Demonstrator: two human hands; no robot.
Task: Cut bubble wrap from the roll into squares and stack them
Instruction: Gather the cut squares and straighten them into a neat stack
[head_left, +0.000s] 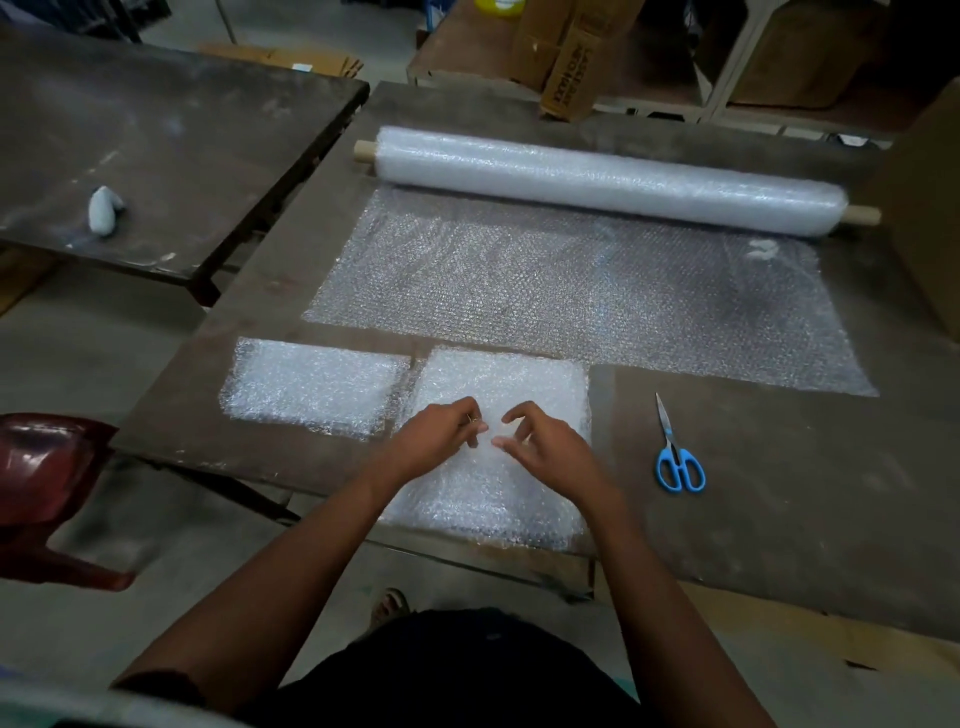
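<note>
Both hands hover over the near stack of cut squares (498, 447) at the front edge of the counter (779, 519); the left hand (436, 441) has its fingers curled down with the tips at the top sheet, and the right hand (545, 447) is half open, thumb and forefinger spread like a loose pincer — whether either one truly pinches the plastic I cannot tell. A second, smaller stack (311, 387) lies just to the left of the first, apart from it by a thin strip of bare wood.

The bubble wrap should handle as very light, soft and limp; it will sag and slide on itself, so a sheet is best taken at two corners or along one edge and laid flat rather than pushed. Pressing hard would likely pop the bubbles.

The roll (608, 179) lies across the far side of the counter, its long axis running left to right and tilting a little down to the right, a wooden core poking out at each end; the unrolled sheet (587, 291) spreads from it toward the person. The blue-handled scissors (675, 447) lie to the right of the hands, untouched, blades pointing away toward the sheet.
</note>
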